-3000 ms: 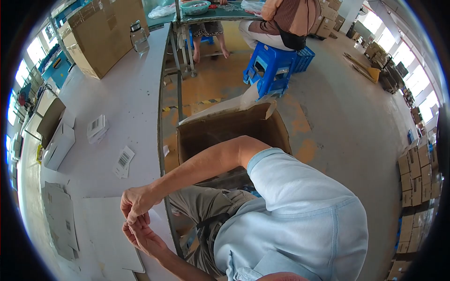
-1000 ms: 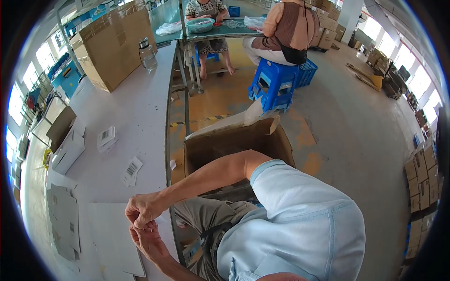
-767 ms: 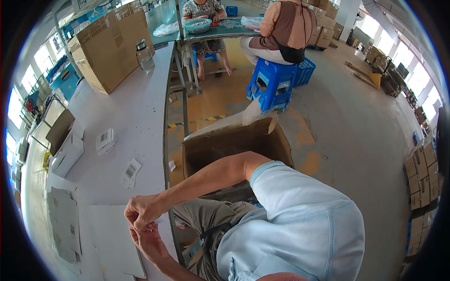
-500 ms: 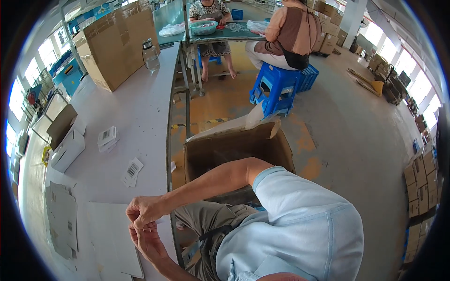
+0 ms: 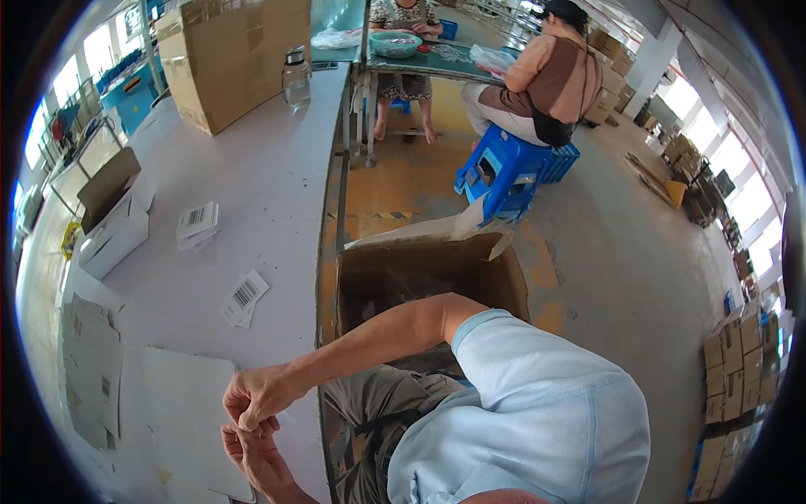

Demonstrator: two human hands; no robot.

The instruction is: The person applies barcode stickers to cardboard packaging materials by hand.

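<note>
My right hand (image 5: 262,396) reaches in over the near part of the table, its thumb and fingers pinched together. Just below it, my left hand (image 5: 256,455) is closed too, and the fingertips of both hands meet. Whatever they hold is too small and hidden to name; a pale, see-through bit shows beside the right wrist. Under and beside the hands lies a flat whitish board (image 5: 185,412). A few barcode cards (image 5: 244,298) lie farther along the table, with a small pile of barcode labels (image 5: 197,223) beyond them.
Worn grey card sheets (image 5: 88,370) and an open white box (image 5: 115,238) line the table's far side. A big carton (image 5: 227,67) and a glass bottle (image 5: 296,81) stand at its end. An open cardboard box (image 5: 428,260) is by my legs. Two people sit at another table.
The view has shifted, so the table and its things sit a little differently in the picture. Both hands stay pinched together, fingertips meeting, in nearly the same pose.
</note>
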